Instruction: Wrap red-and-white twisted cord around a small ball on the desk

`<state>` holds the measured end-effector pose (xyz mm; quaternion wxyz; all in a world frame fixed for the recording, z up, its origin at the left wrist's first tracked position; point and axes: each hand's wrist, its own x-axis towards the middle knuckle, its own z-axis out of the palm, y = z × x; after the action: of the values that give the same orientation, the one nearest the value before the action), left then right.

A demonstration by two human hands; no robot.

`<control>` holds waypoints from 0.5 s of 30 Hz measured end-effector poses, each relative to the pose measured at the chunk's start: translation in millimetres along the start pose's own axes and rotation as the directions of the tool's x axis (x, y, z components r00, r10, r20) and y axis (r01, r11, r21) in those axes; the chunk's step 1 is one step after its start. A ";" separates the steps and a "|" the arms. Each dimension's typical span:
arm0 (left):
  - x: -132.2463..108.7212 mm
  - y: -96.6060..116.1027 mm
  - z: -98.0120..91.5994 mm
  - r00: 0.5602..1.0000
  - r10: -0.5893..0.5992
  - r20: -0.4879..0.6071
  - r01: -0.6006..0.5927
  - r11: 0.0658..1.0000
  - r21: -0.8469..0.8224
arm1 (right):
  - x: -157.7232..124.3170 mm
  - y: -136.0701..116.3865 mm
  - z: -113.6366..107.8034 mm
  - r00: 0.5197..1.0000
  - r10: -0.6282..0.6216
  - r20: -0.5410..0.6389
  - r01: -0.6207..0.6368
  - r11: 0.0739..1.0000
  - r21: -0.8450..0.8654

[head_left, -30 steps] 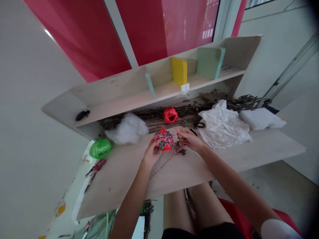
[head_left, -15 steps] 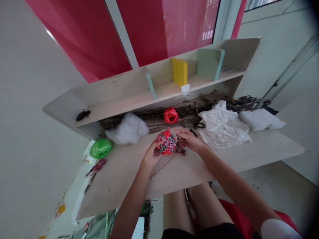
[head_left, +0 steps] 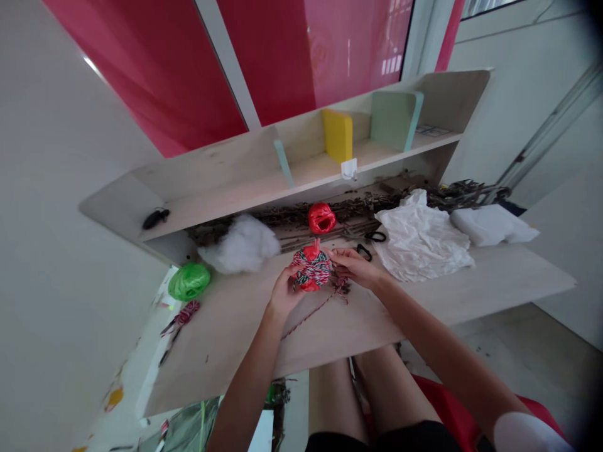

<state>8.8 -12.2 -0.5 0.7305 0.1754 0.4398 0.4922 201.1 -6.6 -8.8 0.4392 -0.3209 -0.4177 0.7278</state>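
Note:
My hands hold a red ball wrapped in red, white and black twine above the wooden desk. My left hand cups its lower left side, and the fingers of my right hand press on its right side. A thin strand of the twine runs from the ball down across the desk, and a small tangle of it lies under my right hand. Behind the ball sits a red raffia roll, apart from my hands.
Black scissors lie near my right hand, beside a crumpled white cloth. White foam, white stuffing, dried twigs and a green raffia roll line the desk. A shelf stands above it.
The ball has turned slightly between my hands, and its twine bands lie differently. It sits a little lower and more to the right than one second ago.

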 end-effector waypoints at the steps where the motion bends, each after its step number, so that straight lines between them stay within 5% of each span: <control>1: -0.6 0.5 0.9 1.000 0.001 -0.002 -0.001 1.000 -0.007 | 0.0 -0.2 0.2 1.000 -0.001 0.000 0.001 1.000 -0.001; 11: -1.2 0.9 3.4 0.996 -0.005 -0.084 0.005 1.000 0.001 | -0.6 -2.5 -2.0 0.996 -0.068 -0.056 0.069 0.998 0.009; 15: -2.0 0.3 3.4 0.999 0.011 -0.038 -0.013 0.999 -0.042 | 0.7 1.0 -1.3 0.998 -0.050 -0.037 0.050 0.999 -0.011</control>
<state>11.2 -13.2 2.6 0.7226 0.1533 0.4422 0.5088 201.5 -5.8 -10.4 0.4632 -0.3259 -0.4211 0.7084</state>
